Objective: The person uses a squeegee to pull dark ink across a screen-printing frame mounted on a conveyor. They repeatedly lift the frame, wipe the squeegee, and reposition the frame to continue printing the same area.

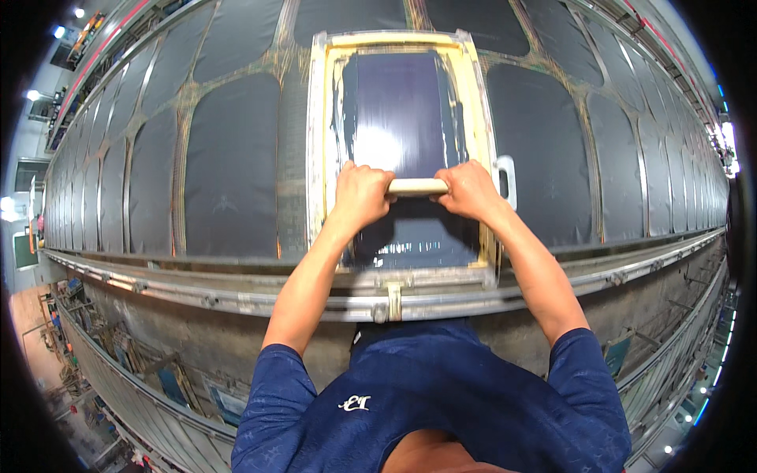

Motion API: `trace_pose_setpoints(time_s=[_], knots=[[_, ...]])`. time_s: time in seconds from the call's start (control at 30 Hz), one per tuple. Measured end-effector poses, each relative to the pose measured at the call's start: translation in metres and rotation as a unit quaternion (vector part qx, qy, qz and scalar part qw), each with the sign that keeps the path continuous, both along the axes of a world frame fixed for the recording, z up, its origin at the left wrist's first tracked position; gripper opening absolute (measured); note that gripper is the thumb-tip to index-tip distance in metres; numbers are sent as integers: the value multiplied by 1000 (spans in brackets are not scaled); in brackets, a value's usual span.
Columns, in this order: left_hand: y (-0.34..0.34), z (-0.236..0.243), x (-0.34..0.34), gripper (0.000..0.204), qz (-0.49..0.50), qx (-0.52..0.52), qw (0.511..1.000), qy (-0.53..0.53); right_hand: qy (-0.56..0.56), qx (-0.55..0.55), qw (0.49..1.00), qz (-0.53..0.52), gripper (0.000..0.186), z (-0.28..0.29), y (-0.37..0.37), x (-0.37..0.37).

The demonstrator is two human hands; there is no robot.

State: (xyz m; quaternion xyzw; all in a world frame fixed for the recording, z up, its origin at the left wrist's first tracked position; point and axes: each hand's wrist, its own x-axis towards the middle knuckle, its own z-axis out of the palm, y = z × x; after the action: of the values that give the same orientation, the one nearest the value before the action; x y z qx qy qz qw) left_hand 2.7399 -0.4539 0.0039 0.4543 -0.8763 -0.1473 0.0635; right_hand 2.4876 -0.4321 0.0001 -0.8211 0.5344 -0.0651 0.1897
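Over the screen (402,118) (yellow-framed), the left hand (361,193) and right hand (468,189) are gripping the squeegee (417,187), fingers curled tight.

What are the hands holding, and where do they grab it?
Both hands, left hand and right hand, grip the wooden squeegee handle at its two ends, over the inked printing screen.

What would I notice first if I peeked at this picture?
Two hands, left and right, grip a pale wooden handle right in the middle. Under them sits a yellow-edged frame with a shiny, dark blue screen. On both sides, a long table carries rows of dark cloth pieces.
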Motion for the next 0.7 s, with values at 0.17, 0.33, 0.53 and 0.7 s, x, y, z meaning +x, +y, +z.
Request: trace_pose_setpoints(time_s=[0.17, 0.33, 0.53, 0.7], knots=[[-177, -4, -24, 31, 9, -3, 1000, -21, 10, 21, 999, -23, 29, 4, -175, -19], [-317, -4, -37, 38, 48, -15, 997, -51, 22, 34, 999, -14, 35, 2, -329, -29], [-402, -22, -49, 46, 31, 6, 998, -53, -40, 44, 997, 42, 37, -35, -414, -49], [-386, -6, -55, 38, 31, 11, 999, -18, -11, 75, 997, -8, 33, -1, -392, -43]])
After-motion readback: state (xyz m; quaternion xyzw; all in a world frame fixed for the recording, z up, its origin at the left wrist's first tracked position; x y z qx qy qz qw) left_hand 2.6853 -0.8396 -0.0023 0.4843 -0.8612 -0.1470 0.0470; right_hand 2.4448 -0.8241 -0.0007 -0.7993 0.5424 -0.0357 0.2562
